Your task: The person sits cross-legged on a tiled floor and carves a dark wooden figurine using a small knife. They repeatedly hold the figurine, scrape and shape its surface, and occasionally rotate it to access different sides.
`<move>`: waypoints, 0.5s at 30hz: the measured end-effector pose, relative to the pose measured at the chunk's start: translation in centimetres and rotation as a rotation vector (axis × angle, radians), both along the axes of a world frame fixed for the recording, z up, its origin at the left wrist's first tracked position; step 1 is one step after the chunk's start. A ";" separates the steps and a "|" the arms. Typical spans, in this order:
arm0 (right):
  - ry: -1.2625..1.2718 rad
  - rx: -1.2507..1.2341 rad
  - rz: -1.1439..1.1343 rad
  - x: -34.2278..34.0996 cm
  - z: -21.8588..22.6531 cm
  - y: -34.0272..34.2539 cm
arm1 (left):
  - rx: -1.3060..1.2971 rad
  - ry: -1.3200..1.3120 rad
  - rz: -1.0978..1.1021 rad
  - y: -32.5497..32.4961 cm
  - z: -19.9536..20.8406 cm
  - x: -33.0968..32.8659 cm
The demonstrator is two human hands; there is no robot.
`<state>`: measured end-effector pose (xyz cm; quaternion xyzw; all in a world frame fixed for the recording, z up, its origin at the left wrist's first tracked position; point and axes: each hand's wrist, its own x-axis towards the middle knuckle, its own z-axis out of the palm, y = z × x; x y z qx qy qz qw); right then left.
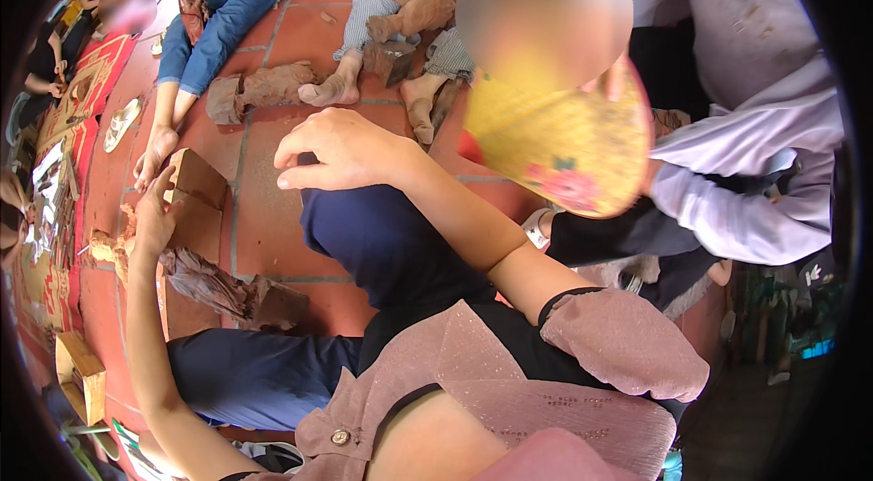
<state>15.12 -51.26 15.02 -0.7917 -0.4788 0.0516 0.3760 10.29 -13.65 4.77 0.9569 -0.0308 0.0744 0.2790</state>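
My left hand (156,215) reaches out at the left with its fingers apart and nothing seen in them. It is beside a reddish-brown wooden block (195,231), and whether it touches the block I cannot tell. A pale orange carved wood piece (111,249) lies just beyond the wrist, partly hidden by it. Close to my left forearm is a dark brown carved wood piece (211,285) on the floor. My right hand (341,149) hangs loosely bent above my raised knee, thumb apart from the fingers and holding nothing.
Red floor tiles (273,240) surround me. Two seated people face me, with another carved wood piece (264,90) by their feet. At the right a person holds a yellow conical hat (564,140). A patterned mat (82,117) and a wooden box (82,376) are at the left.
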 end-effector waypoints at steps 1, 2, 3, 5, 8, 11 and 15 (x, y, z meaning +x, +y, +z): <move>-0.026 -0.006 -0.016 -0.2 0.1 -0.1 | -0.037 -0.010 -0.008 0.1 -0.4 0.2; -0.029 0.065 -0.005 -0.3 -0.3 -0.2 | -0.069 -0.010 -0.017 0.1 -0.6 0.2; -0.051 0.087 -0.021 -0.4 -0.6 -0.3 | -0.096 0.029 0.000 0.1 -0.7 0.2; -0.099 0.132 -0.052 -0.7 -0.7 -0.2 | -0.146 0.105 0.038 0.0 -0.5 0.3; -0.127 0.100 -0.077 -0.8 -0.9 -0.4 | -0.126 0.108 0.022 0.2 -0.7 0.2; -0.064 0.136 -0.098 -0.4 -1.1 -0.9 | -0.141 0.143 0.032 -0.2 -0.3 0.3; -0.046 0.212 -0.133 0.2 -1.5 -1.6 | -0.099 0.145 0.038 0.2 -1.2 0.9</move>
